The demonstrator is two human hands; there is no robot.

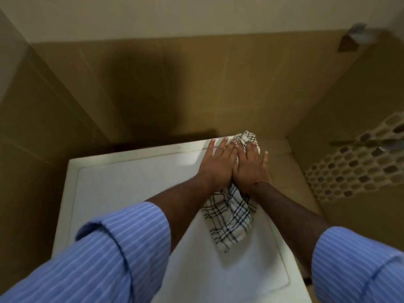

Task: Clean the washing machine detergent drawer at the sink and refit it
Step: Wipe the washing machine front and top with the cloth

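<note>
A white cloth with a black check pattern [229, 217] lies on the flat white top of the washing machine [122, 186], near its back right corner. My left hand [215, 164] and my right hand [251, 166] lie side by side on the cloth, fingers straight, pressing it flat. One end of the cloth bunches up beyond my fingertips at the machine's rear edge, the other end trails toward me between my forearms. The detergent drawer is not in view.
Tan tiled walls close in behind and on both sides of the machine. A band of mosaic tiles [358, 162] runs along the right wall, with metal fittings [358, 36] above it and one [389, 147] on it. A narrow strip of floor shows to the machine's right.
</note>
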